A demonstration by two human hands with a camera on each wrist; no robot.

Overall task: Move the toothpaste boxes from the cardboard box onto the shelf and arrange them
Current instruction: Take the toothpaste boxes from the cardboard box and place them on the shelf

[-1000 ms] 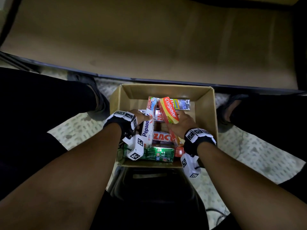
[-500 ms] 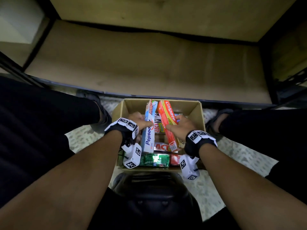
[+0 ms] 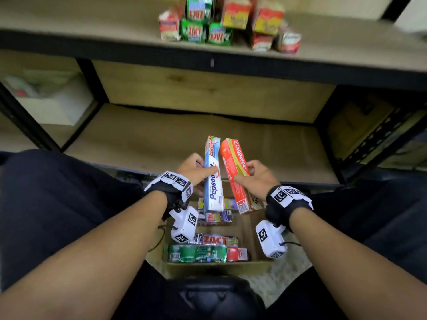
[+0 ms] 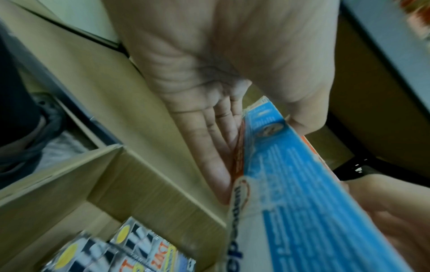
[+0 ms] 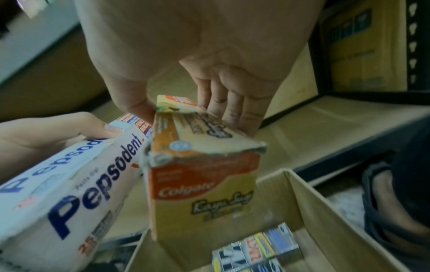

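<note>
- Above the cardboard box (image 3: 248,229), the left hand (image 3: 193,168) grips a blue-and-white Pepsodent carton (image 3: 213,176) at mid-length, thumb across its face.
- The right hand (image 3: 258,179) pinches a red Colgate carton (image 3: 234,172); the two cartons touch.
- Both look light, stiff yet crushable; the Colgate's end flap is frayed, so mid-body holds suit.
- Stocked shelf (image 3: 92,21) lies beyond the box.

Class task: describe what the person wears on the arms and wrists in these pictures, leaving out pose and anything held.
Both forearms are bare, no sleeves. Each wrist carries a black band topped with white blocks printed with black square markers. Under each wrist hangs a white camera box, also bearing square markers, with a thin black cable trailing from it. The left hand and right hand wear no gloves; no rings show.
</note>
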